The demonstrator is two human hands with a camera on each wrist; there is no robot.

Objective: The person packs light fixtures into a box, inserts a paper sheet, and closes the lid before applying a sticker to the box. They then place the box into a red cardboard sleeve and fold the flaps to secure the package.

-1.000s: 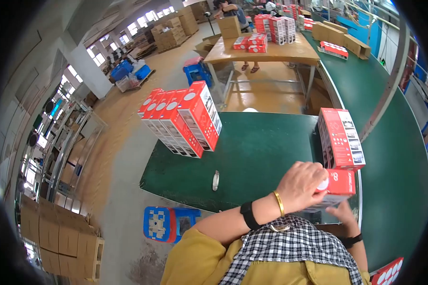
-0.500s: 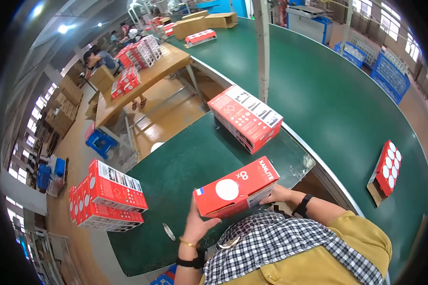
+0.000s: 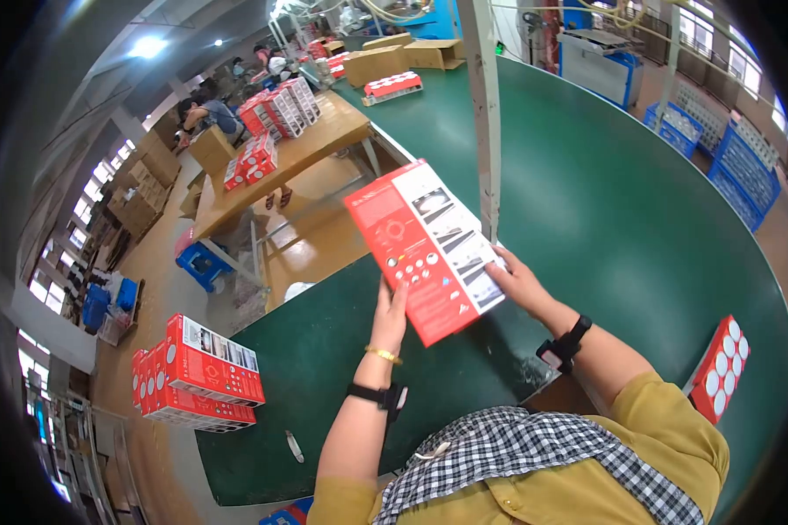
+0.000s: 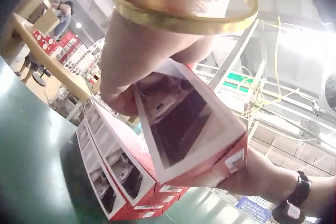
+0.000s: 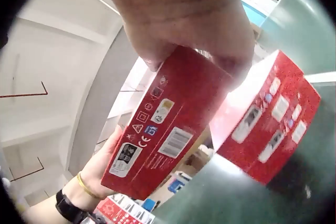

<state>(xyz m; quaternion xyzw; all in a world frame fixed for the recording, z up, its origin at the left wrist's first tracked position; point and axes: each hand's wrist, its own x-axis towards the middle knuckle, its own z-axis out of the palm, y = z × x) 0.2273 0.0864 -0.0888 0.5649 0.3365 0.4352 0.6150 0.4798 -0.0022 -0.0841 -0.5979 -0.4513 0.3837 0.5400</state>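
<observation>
- Red rectangular cardboard box [image 3: 425,249] with a white printed panel is hanging tilted in the air above the green table [image 3: 324,350], near its far edge.
- Left hand [image 3: 390,311] is extending forward, with fingers and thumb clamping the box's near end.
- Right hand [image 3: 521,280] is gripping the opposite side, with fingers curled on it.
- Second red box [image 5: 268,124] is lying on the table just below.

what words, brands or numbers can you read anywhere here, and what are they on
No text here reads clearly enough to quote.
Red box, held by the left hand and the right hand: the print beside its product photos is too small to read.
Same box, right wrist view: the small symbols and the white label are blurred.
Stacked red boxes: the print is too small to read.
</observation>
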